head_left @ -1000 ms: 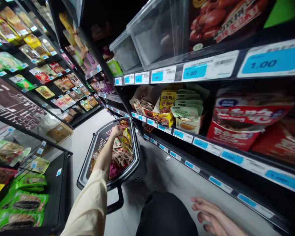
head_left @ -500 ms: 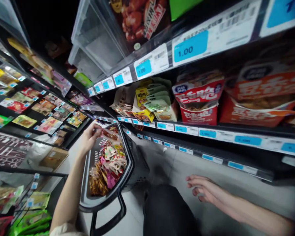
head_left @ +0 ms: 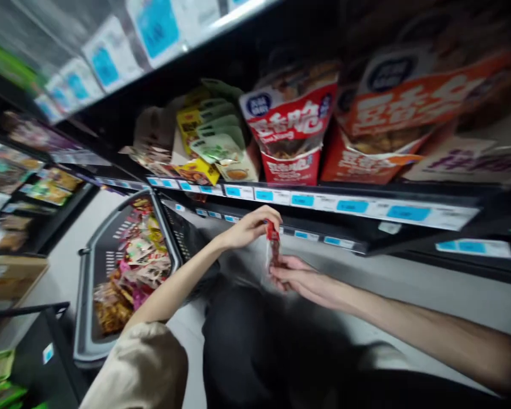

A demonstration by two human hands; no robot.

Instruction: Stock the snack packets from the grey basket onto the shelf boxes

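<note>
A small snack packet [head_left: 274,244], red at the top with a brown lower part, is held upright in front of the lower shelf. My left hand [head_left: 255,225] pinches its top end from above. Lower down, the fingers of my right hand [head_left: 293,275] are closed around its bottom end. To the left, behind my left forearm, stands a grey shopping basket [head_left: 83,318] filled with colourful snack packets [head_left: 149,253]. What is printed on the held packet is too small and blurred to read.
Along the shelf edge [head_left: 366,207] runs a row of blue-and-white price tags. On that shelf stand a red snack box [head_left: 292,167], an orange snack box [head_left: 366,165] and green packets [head_left: 225,139]. My dark-clothed knee [head_left: 238,341] is below. At far left is a cardboard box [head_left: 12,278].
My left hand has moved right, from over the basket to before the shelf, carrying a packet. My right hand, empty before, has moved left and closed on the packet. The view has turned right.
</note>
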